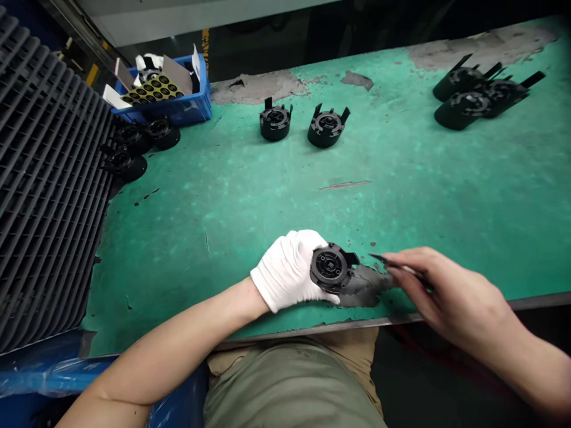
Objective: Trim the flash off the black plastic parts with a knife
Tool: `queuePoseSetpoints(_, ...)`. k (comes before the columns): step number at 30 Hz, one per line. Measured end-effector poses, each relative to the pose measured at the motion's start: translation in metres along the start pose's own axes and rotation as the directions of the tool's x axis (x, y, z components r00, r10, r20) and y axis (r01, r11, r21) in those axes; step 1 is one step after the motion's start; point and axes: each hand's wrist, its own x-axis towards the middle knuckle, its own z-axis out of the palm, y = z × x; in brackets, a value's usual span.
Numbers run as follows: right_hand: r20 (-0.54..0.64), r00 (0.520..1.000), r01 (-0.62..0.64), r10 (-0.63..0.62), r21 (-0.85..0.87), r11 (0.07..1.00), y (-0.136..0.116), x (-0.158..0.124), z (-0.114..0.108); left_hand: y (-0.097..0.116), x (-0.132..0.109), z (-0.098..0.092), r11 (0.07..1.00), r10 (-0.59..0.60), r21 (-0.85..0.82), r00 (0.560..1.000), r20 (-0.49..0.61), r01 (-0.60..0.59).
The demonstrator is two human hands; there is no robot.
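Note:
In a white glove, my left hand [289, 267] is wrapped round a round black plastic housing [330, 267] low over the near part of the bench. The housing's ribbed circular face is turned up, and a tab sticks out toward the right. My bare right hand [446, 291] pinches a slim pointed tool [383, 260], perhaps a knife or a tweezer; most of it is hidden in the fingers. Its dark tip points left at the housing, apart from it by a short gap.
Two similar black housings [275, 123] stand upright mid-bench, several more [464, 110] at the far right. Others [127, 163] sit by a stack of grey slatted trays [49, 178]. A blue bin [187, 110] holds a yellow-and-black sticker sheet [156, 89]. The green bench top [223, 196] has worn patches.

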Motion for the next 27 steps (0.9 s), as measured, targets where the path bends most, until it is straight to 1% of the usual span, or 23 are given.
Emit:
queuePoseSetpoints(2,-0.02,1.0,-0.015,0.014,-0.037,0.999,-0.019,-0.014,0.003,0.0,-0.004,0.006,0.999,-0.035,0.014,0.999,-0.033,0.035)
queuePoseSetpoints(3,-0.027,0.999,-0.02,0.018,-0.049,0.999,-0.029,-0.02,0.005,0.0,-0.006,0.009,0.999,-0.027,0.024,0.997,-0.074,0.029)
queuePoseSetpoints(6,-0.062,0.995,-0.079,0.077,-0.03,0.996,-0.052,-0.029,0.016,-0.002,-0.015,0.018,0.998,0.044,0.045,0.972,-0.231,-0.034)
queuePoseSetpoints(8,-0.072,0.992,-0.104,0.103,-0.009,0.995,-0.062,-0.029,0.022,-0.002,-0.018,0.022,0.997,0.069,0.047,0.956,-0.284,-0.058)
queuePoseSetpoints(11,-0.054,0.991,-0.123,0.12,-0.05,0.991,-0.07,-0.022,0.028,0.005,-0.017,0.021,0.998,0.053,0.04,0.96,-0.274,-0.044)
queuePoseSetpoints(15,-0.04,0.993,-0.113,0.107,-0.165,0.98,-0.077,-0.014,0.029,0.017,-0.01,0.013,1.0,0.011,-0.015,0.982,-0.189,-0.014)
queuePoseSetpoints(17,-0.02,0.996,-0.092,0.09,-0.217,0.972,-0.077,-0.012,0.027,0.021,-0.008,0.01,0.999,0.002,-0.045,0.986,-0.166,-0.009)
queuePoseSetpoints(19,0.022,0.997,-0.067,0.074,-0.239,0.969,-0.076,-0.01,0.023,0.021,-0.007,0.009,0.999,-0.001,-0.041,0.984,-0.175,-0.006)
queuePoseSetpoints(22,0.083,0.996,-0.007,0.03,-0.266,0.964,-0.073,-0.004,0.014,0.02,-0.01,0.012,1.0,0.018,0.027,0.978,-0.207,-0.013)
queuePoseSetpoints(27,0.098,0.995,0.069,-0.037,-0.352,0.934,-0.073,0.005,0.009,0.017,-0.015,0.019,0.993,0.098,0.089,0.95,-0.296,-0.075)
